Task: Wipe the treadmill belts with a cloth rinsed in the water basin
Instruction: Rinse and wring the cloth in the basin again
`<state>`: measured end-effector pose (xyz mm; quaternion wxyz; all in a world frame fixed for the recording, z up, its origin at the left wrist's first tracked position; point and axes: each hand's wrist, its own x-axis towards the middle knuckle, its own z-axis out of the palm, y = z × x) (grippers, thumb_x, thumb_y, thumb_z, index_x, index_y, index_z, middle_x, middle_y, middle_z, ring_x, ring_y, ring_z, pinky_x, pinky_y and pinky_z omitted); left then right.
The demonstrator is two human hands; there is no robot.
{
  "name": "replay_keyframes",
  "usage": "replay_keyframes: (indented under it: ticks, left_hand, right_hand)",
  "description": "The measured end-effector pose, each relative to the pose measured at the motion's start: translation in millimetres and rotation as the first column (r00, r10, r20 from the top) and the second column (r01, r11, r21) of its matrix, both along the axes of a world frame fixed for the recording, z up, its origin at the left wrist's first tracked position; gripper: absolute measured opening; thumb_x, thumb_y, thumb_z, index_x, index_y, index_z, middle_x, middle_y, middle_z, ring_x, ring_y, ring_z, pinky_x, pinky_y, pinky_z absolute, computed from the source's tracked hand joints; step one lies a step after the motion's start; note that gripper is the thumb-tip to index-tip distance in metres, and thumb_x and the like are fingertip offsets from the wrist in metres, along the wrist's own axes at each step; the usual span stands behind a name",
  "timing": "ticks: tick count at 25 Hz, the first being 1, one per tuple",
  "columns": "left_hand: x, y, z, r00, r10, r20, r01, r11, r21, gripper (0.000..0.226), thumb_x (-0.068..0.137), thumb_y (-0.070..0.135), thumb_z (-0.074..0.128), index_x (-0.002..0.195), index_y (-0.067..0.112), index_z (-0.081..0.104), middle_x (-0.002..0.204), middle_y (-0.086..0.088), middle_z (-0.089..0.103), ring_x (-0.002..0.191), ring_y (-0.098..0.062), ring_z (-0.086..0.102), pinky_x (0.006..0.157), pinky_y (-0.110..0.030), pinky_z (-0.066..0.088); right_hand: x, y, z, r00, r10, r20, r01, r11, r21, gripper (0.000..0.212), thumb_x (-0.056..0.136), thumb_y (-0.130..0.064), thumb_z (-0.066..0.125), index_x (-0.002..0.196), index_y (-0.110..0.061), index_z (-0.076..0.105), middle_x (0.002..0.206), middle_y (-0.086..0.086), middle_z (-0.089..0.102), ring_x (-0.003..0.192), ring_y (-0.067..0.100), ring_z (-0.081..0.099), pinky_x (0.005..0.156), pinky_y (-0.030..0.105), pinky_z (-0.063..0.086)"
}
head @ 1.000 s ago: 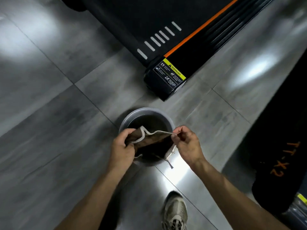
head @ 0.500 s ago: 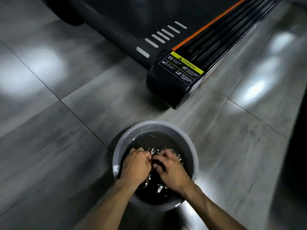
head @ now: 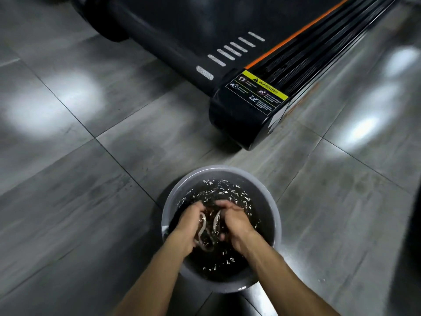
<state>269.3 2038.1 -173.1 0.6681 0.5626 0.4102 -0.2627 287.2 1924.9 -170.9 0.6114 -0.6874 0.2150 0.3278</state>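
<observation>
A round grey water basin stands on the floor tiles, its dark water rippling. Both hands are inside it. My left hand and my right hand each grip the brown cloth, whose pale hem shows between them; most of the cloth is under water. The black treadmill with an orange stripe and a yellow warning label lies beyond the basin, its belt at the top.
Glossy grey floor tiles surround the basin, with light glare at left and right. The treadmill's rear end cap is a short way beyond the basin. A dark object edges in at the far right.
The cloth was held spread above the basin, then both hands plunged it into the water. Since then the hands have shifted apart a little and the pale hem shows.
</observation>
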Motion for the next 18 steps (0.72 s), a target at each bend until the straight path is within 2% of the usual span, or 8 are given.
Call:
replay_keyframes:
  ticks: [2,4,6,9,11,14,16,18]
  left_hand:
    - [4.4,-0.3,4.5,0.98,0.177,-0.087,-0.193,0.949,-0.249,0.054,0.095,0.047,0.041,0.071,0.008,0.069,0.057,-0.013,0.061,0.043,-0.025,0.057,0.051,-0.031,0.051]
    - [3.0,-2.2,6.3,0.971,0.235,-0.039,-0.234,0.906,-0.353,0.058,0.098,0.052,0.04,0.073,0.008,0.068,0.057,-0.013,0.061,0.042,-0.025,0.057,0.043,-0.027,0.048]
    - [1.3,-4.4,5.0,0.942,0.336,-0.002,-0.306,0.857,-0.414,0.046,0.101,0.041,0.041,0.09,0.006,0.068,0.07,-0.014,0.068,0.058,-0.026,0.067,0.048,-0.028,0.052]
    - [-1.3,-9.8,2.2,0.894,0.44,0.079,-0.375,0.834,-0.405,0.035,0.103,0.025,0.039,0.107,0.002,0.066,0.087,-0.017,0.071,0.077,-0.027,0.071,0.063,-0.031,0.056]
    - [-1.2,-16.8,2.4,0.878,0.459,0.134,-0.398,0.857,-0.328,0.033,0.102,0.025,0.043,0.101,0.004,0.068,0.086,-0.016,0.071,0.077,-0.026,0.07,0.066,-0.033,0.056]
    - [1.6,-19.5,0.0,0.916,0.35,0.196,-0.342,0.937,-0.077,0.031,0.102,0.03,0.046,0.103,0.013,0.071,0.095,-0.012,0.074,0.087,-0.026,0.071,0.08,-0.038,0.057]
    - [2.0,-11.3,-2.3,0.965,0.114,0.237,-0.175,0.951,0.253,0.036,0.102,0.037,0.042,0.108,0.018,0.072,0.106,-0.007,0.073,0.099,-0.024,0.067,0.095,-0.039,0.05]
    - [-1.2,-4.1,-2.1,0.952,-0.236,0.194,0.086,0.817,0.57,0.042,0.101,0.043,0.037,0.108,0.019,0.071,0.113,-0.005,0.069,0.109,-0.024,0.062,0.099,-0.034,0.044]
  right_hand:
    - [-5.7,6.7,21.6,0.995,-0.097,-0.017,0.098,0.98,0.174,0.044,0.079,0.006,0.035,0.093,-0.014,0.072,0.07,0.009,0.062,0.043,0.015,0.042,0.038,0.015,0.028]
    - [-14.9,13.7,44.5,0.989,-0.108,0.097,0.087,0.975,0.202,0.039,0.073,0.002,0.042,0.086,-0.015,0.074,0.07,0.008,0.064,0.049,0.017,0.047,0.042,0.019,0.032]
    - [-23.7,16.2,48.9,0.937,-0.086,0.339,0.055,0.993,0.1,0.029,0.072,-0.012,0.052,0.088,-0.021,0.075,0.088,-0.001,0.07,0.076,0.014,0.063,0.062,0.026,0.049]
    - [-30.7,15.4,34.2,0.833,0.16,0.529,-0.077,0.982,-0.175,0.029,0.075,-0.05,0.062,0.102,-0.04,0.065,0.107,-0.015,0.055,0.107,0.002,0.056,0.094,0.021,0.043]
    - [-26.3,13.6,24.2,0.822,0.25,0.511,-0.113,0.952,-0.283,0.04,0.075,-0.061,0.067,0.108,-0.041,0.058,0.11,-0.018,0.049,0.107,-0.001,0.054,0.094,0.019,0.043]
    - [-15.8,11.1,15.0,0.827,0.215,0.519,-0.073,0.957,-0.279,0.024,0.087,-0.045,0.068,0.106,-0.038,0.057,0.105,-0.013,0.061,0.096,-0.001,0.059,0.089,0.027,0.049]
    - [-8.7,8.0,8.7,0.799,0.317,0.511,-0.079,0.898,-0.433,0.019,0.092,-0.049,0.061,0.099,-0.032,0.059,0.094,-0.01,0.069,0.088,0.004,0.064,0.085,0.035,0.052]
    - [-3.6,-0.1,7.6,0.771,0.497,0.398,-0.098,0.709,-0.698,0.032,0.092,-0.056,0.052,0.101,-0.026,0.057,0.095,-0.005,0.071,0.092,0.015,0.066,0.082,0.033,0.05]
